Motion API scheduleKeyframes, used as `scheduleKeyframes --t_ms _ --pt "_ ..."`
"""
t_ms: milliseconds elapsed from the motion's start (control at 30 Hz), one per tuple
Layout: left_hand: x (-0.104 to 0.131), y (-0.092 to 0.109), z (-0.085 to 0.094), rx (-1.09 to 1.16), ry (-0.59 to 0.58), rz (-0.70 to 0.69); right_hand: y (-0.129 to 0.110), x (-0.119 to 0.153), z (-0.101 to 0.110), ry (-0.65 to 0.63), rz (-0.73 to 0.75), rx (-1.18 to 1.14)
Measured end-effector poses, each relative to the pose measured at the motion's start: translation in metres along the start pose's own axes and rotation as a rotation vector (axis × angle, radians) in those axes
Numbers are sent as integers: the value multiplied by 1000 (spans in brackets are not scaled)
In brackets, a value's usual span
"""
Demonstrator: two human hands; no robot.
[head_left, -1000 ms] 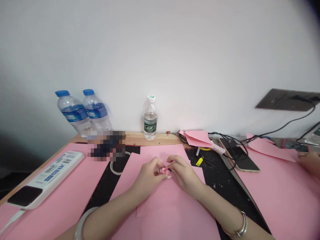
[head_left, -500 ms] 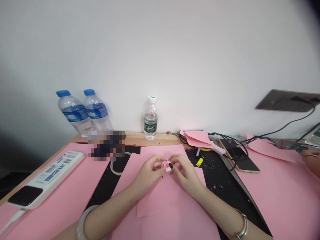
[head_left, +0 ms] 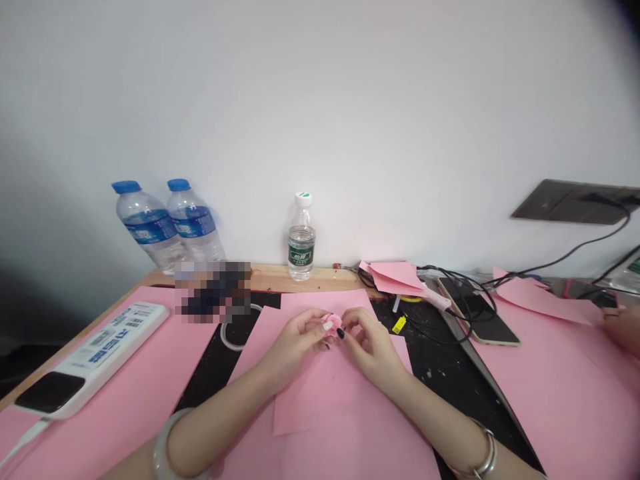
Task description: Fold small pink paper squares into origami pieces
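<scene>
A small pink folded paper piece (head_left: 333,321), rounded and flower-like, is held up over the pink paper sheets (head_left: 320,407) in front of me. My left hand (head_left: 300,337) pinches it from the left, thumb on its near face and fingers curled behind. From the right, my right hand (head_left: 369,343) closes on its edge, the black-nailed thumb against it. The fingertips partly cover the piece, so its exact folds are hard to make out.
A white power bank-like device (head_left: 105,353) lies at left. Two blue-capped bottles (head_left: 150,227) and a smaller water bottle (head_left: 301,250) stand by the wall. A phone (head_left: 477,313), black cables (head_left: 450,333) and folded pink paper (head_left: 395,277) are at right, near another person's hand (head_left: 620,327).
The left thumb has shifted up and left onto the pink piece, showing more of it. My right fingers have moved slightly. At far right, the other person's hand has moved a little.
</scene>
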State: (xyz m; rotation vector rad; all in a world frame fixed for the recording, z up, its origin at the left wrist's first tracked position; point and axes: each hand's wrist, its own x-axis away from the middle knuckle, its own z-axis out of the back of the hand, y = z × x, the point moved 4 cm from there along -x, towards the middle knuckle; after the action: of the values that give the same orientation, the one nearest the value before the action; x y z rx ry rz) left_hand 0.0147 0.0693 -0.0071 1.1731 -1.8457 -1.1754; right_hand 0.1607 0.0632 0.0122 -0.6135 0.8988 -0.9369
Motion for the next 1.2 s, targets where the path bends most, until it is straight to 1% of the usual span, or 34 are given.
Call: scheduleKeyframes --t_ms 167,233,367,500,667,733,867,1000,1100,1200 --pt "-1 -2 1 -75 -7 -21 4 0 -1 22 -13 7" --pt "-1 -2 1 -42 0 -16 2 0 2 44 5 5" --pt "0 -3 3 80 28 40 -2 1 4 77 27 2" --pt "0 -4 4 95 38 73 -3 1 0 39 29 17" --pt "0 -5 5 126 40 68 0 2 3 96 -7 -8" --pt "0 -5 6 148 46 62 -1 3 4 97 18 -15" --pt "0 -6 7 185 45 66 -6 3 3 58 87 -12" --pt "-1 -8 5 148 26 76 -6 3 1 42 96 -10" --pt "-1 -7 3 88 13 37 -6 3 0 32 104 -1" --pt "0 -6 2 53 30 20 -6 2 0 41 110 19"
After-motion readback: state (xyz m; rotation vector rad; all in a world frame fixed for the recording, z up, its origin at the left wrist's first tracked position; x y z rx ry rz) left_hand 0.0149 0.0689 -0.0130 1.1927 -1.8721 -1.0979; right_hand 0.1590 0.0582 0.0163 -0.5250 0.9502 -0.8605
